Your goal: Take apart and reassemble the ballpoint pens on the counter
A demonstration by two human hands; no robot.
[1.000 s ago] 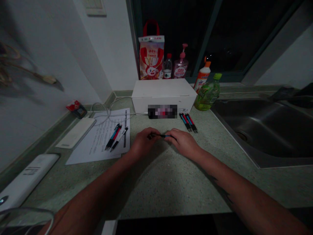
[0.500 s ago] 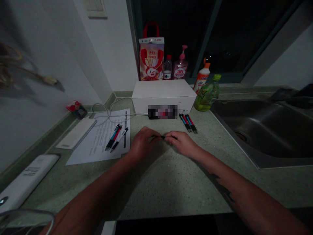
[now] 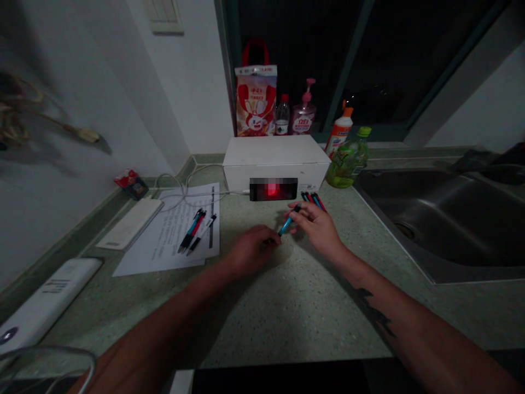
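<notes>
A pen with a light blue barrel and black ends is held at a slant above the counter. My left hand, somewhat blurred, is closed on its lower end. At the upper end, near the black top, my right hand pinches it between thumb and fingers. Just behind my right hand lie several blue, red and black pens, partly hidden by it. To the left, a loose group of pens, blue, red and white with black grips, rests on a printed sheet of paper.
A white box stands at the back, with a dark phone-like object against its front and a cable attached. A green bottle and a metal sink are on the right. A white power strip lies at left.
The pen has turned from nearly level to a slant, its blue barrel now showing. My right hand has risen and moved slightly right; my left hand has shifted a little lower and right.
</notes>
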